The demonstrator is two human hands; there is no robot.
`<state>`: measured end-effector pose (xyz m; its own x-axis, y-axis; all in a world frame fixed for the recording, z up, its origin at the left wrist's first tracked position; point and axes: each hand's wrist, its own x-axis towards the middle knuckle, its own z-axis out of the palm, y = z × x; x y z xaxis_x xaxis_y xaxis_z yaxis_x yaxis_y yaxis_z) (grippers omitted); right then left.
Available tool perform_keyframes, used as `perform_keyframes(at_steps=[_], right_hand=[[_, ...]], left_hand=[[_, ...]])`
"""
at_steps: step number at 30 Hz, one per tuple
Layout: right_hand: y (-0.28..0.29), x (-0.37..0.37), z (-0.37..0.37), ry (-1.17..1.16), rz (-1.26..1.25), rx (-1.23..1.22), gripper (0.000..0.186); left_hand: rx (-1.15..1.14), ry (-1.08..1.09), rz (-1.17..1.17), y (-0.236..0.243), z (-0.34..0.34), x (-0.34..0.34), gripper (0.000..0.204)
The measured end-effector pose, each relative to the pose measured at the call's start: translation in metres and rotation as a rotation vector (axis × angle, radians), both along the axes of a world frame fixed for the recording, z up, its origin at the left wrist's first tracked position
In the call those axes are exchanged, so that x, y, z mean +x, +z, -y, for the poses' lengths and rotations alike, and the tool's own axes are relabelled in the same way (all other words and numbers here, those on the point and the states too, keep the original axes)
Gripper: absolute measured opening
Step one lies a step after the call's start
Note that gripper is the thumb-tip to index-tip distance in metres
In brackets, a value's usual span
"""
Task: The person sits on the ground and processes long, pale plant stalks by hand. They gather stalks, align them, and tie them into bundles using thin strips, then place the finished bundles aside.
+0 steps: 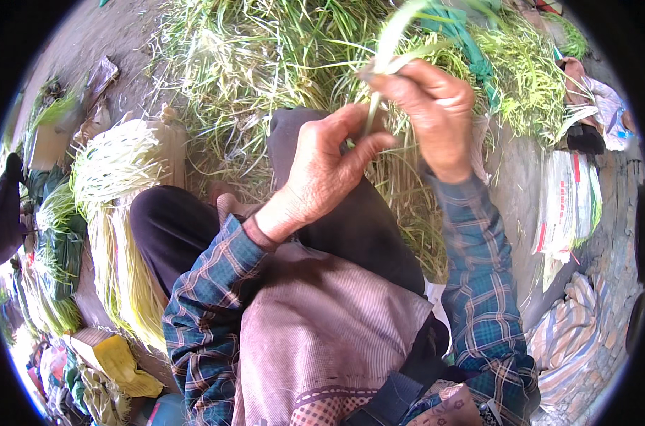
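A long green leafy stalk, blurred at its leaves, rises between my two hands above my knees. My right hand pinches it near the leaves with thumb and fingertips. Lower down, my left hand closes its thumb and fingers about the thin end of the same stalk. Beyond the hands spreads a loose heap of green and yellowish leaves. Left of my bent knee lies a thick stack of long pale stalks, laid side by side.
A mauve apron covers my lap. Finer greens lie at the far right beside a teal cloth strip. A white printed bag and a striped cloth are at the right; a yellow carton sits at the lower left.
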<state>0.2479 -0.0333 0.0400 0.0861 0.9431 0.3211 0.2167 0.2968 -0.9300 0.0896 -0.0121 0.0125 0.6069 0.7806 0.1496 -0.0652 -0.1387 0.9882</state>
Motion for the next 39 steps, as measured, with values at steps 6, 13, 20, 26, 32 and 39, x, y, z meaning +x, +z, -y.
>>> perform_keyframes(at_steps=[6,13,20,26,32,39], right_hand=[[-0.020,-0.035,0.026,0.209,-0.112,-0.169,0.059],[-0.058,0.017,0.138,0.043,-0.223,-0.531,0.028],[-0.165,0.096,0.269,-0.448,0.615,-0.940,0.029],[-0.192,0.108,0.189,-0.234,0.869,-0.524,0.047],[-0.224,0.077,0.043,-0.115,0.922,-0.661,0.040],[-0.227,0.093,0.198,-0.056,1.224,-0.712,0.024]], left_hand=[[-0.370,0.132,0.467,0.009,-0.020,-0.019,0.022],[-0.425,0.332,0.557,-0.007,-0.064,-0.049,0.020],[-0.354,0.377,0.732,-0.003,-0.088,-0.076,0.021],[-0.618,0.141,0.721,0.005,-0.050,-0.041,0.026],[-0.759,0.100,0.514,-0.003,-0.028,-0.020,0.035],[-0.740,0.090,0.556,-0.006,-0.032,-0.024,0.032]])
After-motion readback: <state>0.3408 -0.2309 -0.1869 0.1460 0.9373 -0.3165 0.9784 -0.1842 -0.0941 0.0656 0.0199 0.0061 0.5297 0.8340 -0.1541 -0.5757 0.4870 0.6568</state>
